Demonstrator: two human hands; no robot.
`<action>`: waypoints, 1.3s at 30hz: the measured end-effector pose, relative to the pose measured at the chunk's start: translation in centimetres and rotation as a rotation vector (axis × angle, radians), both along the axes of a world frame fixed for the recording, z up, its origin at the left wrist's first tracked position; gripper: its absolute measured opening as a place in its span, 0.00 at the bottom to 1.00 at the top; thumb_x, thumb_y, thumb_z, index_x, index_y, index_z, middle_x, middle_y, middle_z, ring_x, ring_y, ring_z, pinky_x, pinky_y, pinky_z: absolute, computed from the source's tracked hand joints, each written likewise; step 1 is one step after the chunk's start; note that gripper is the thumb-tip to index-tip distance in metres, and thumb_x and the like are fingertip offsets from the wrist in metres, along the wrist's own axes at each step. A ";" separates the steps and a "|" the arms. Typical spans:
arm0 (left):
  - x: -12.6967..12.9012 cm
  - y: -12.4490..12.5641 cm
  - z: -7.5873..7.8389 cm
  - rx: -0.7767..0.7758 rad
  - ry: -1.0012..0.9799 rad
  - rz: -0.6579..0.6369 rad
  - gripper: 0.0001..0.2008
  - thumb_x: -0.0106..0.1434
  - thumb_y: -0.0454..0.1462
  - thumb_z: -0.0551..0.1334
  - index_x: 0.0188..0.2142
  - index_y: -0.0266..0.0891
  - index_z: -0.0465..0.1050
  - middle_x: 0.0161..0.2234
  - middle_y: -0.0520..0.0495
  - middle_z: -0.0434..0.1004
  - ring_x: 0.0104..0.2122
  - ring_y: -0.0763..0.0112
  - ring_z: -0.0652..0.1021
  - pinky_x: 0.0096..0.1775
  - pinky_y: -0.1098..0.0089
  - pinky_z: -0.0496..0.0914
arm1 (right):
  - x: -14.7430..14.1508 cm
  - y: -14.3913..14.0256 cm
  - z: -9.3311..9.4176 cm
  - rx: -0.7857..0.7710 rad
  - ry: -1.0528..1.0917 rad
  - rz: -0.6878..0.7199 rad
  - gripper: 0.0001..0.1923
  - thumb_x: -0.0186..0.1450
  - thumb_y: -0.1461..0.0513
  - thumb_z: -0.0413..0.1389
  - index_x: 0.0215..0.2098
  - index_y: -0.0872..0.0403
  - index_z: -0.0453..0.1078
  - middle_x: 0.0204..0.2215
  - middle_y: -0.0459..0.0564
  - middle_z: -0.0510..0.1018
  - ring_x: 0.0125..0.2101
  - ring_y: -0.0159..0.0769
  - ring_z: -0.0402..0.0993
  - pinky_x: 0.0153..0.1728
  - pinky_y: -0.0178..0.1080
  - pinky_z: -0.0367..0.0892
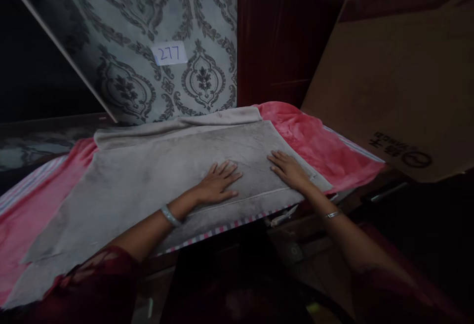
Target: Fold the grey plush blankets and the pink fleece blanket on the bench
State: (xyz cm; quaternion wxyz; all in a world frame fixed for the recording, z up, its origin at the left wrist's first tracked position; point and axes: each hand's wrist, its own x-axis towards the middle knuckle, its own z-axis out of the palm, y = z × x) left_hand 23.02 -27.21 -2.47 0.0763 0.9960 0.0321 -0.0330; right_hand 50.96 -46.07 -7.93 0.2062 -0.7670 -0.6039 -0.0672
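Note:
A grey plush cloth [148, 176] lies spread across a table, its far part folded back in a long strip. My left hand [218, 182] rests flat on the middle of it, fingers spread. Farther right, my right hand [290, 170] also lies flat on the cloth, close to its right edge, with fingers stretched out. Neither hand holds anything. Under the grey cloth, a pink plush blanket [303, 131] shows on both sides. A striped cover [222, 228] peeks out along the near edge.
A large cardboard box [392, 77] leans at the right beyond the table. Behind stand a patterned wall [166, 13] with a paper label [169, 53] reading 277, and a dark red door [274, 32]. A dark screen-like panel [40, 62] stands at the left.

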 end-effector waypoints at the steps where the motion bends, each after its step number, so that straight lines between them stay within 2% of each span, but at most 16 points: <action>1: -0.9 -0.6 0.0 -0.019 0.001 -0.021 0.36 0.68 0.58 0.50 0.71 0.51 0.49 0.74 0.43 0.40 0.72 0.48 0.41 0.66 0.39 0.38 | 0.0 0.0 0.3 -0.022 0.007 -0.004 0.27 0.74 0.51 0.44 0.66 0.52 0.65 0.67 0.55 0.61 0.67 0.50 0.53 0.66 0.56 0.53; 4: -3.5 -2.0 0.3 -0.081 0.027 -0.062 0.36 0.69 0.59 0.50 0.71 0.52 0.48 0.73 0.45 0.41 0.72 0.50 0.44 0.67 0.41 0.38 | -0.7 0.2 1.6 -0.109 0.043 -0.035 0.29 0.74 0.50 0.46 0.68 0.54 0.62 0.68 0.57 0.59 0.68 0.51 0.51 0.66 0.55 0.52; 7: -5.7 -2.6 1.0 -0.108 0.043 -0.037 0.33 0.71 0.56 0.47 0.71 0.53 0.47 0.73 0.48 0.40 0.72 0.56 0.45 0.68 0.46 0.39 | -2.4 0.7 3.0 -0.166 0.050 -0.075 0.33 0.73 0.47 0.45 0.72 0.51 0.52 0.71 0.56 0.52 0.69 0.55 0.45 0.65 0.61 0.51; 10: -7.9 -2.4 1.0 -0.017 -0.011 0.164 0.31 0.72 0.53 0.47 0.71 0.52 0.49 0.73 0.49 0.39 0.72 0.55 0.44 0.68 0.45 0.42 | -4.8 1.1 3.5 -0.217 -0.009 -0.080 0.33 0.74 0.45 0.42 0.73 0.45 0.49 0.72 0.52 0.46 0.70 0.57 0.38 0.64 0.66 0.47; 12: -9.3 -2.1 0.5 0.069 -0.046 0.322 0.31 0.71 0.52 0.49 0.71 0.51 0.51 0.73 0.47 0.40 0.72 0.50 0.45 0.67 0.40 0.44 | -6.1 0.9 3.3 -0.274 -0.043 -0.088 0.33 0.74 0.44 0.41 0.73 0.44 0.48 0.72 0.52 0.45 0.70 0.58 0.38 0.64 0.67 0.44; 14: -10.5 -2.0 -0.4 0.124 -0.067 0.418 0.32 0.69 0.52 0.50 0.70 0.51 0.54 0.73 0.47 0.44 0.71 0.47 0.47 0.65 0.37 0.47 | -7.1 0.5 2.9 -0.312 -0.049 -0.111 0.33 0.74 0.44 0.41 0.73 0.43 0.48 0.72 0.51 0.46 0.70 0.58 0.39 0.64 0.67 0.43; 19: -12.6 -2.9 -2.1 0.177 -0.145 0.481 0.31 0.68 0.51 0.50 0.68 0.52 0.58 0.71 0.49 0.51 0.70 0.48 0.52 0.65 0.38 0.51 | -8.0 -0.4 3.0 -0.323 -0.024 -0.168 0.33 0.74 0.43 0.39 0.73 0.43 0.46 0.73 0.49 0.45 0.71 0.56 0.38 0.65 0.66 0.42; 23: -14.8 -2.1 -1.9 0.162 -0.145 0.495 0.31 0.67 0.50 0.48 0.66 0.49 0.64 0.70 0.47 0.55 0.69 0.50 0.56 0.65 0.43 0.54 | -7.3 -0.4 4.1 -0.351 0.023 -0.164 0.33 0.74 0.44 0.40 0.73 0.44 0.46 0.73 0.50 0.45 0.70 0.54 0.39 0.65 0.66 0.43; 25: -16.6 -0.8 -1.5 0.178 -0.137 0.569 0.31 0.67 0.50 0.45 0.65 0.46 0.67 0.69 0.44 0.58 0.69 0.50 0.58 0.64 0.44 0.57 | -6.4 -0.8 4.4 -0.350 0.037 -0.215 0.33 0.75 0.45 0.39 0.73 0.47 0.47 0.72 0.54 0.45 0.70 0.53 0.40 0.65 0.64 0.45; 27: -18.8 0.7 -1.1 0.229 -0.138 0.717 0.33 0.66 0.50 0.43 0.64 0.43 0.67 0.68 0.40 0.59 0.68 0.45 0.58 0.62 0.40 0.58 | -5.3 -1.4 4.1 -0.335 0.023 -0.308 0.33 0.75 0.46 0.38 0.73 0.49 0.47 0.72 0.56 0.46 0.70 0.54 0.41 0.65 0.63 0.45; 30: -21.6 1.9 -0.8 0.271 -0.116 0.914 0.36 0.65 0.53 0.42 0.67 0.41 0.63 0.69 0.37 0.58 0.68 0.38 0.57 0.60 0.35 0.57 | -4.1 -2.6 2.7 -0.294 -0.028 -0.389 0.32 0.75 0.46 0.38 0.72 0.47 0.50 0.72 0.54 0.49 0.70 0.55 0.43 0.64 0.66 0.46; 35: -24.3 0.7 -0.5 0.279 -0.018 1.074 0.38 0.67 0.54 0.41 0.70 0.38 0.55 0.71 0.33 0.51 0.69 0.39 0.52 0.63 0.41 0.54 | -3.2 -3.8 0.0 -0.191 -0.042 -0.408 0.34 0.73 0.43 0.37 0.71 0.45 0.55 0.70 0.53 0.54 0.68 0.60 0.47 0.61 0.68 0.51; 39: -26.7 -0.6 0.1 0.302 0.048 1.254 0.37 0.69 0.53 0.41 0.71 0.38 0.53 0.71 0.30 0.49 0.69 0.38 0.53 0.62 0.39 0.53 | -2.5 -4.0 -1.2 -0.105 -0.050 -0.359 0.35 0.71 0.42 0.35 0.69 0.46 0.58 0.69 0.55 0.58 0.67 0.62 0.50 0.59 0.72 0.52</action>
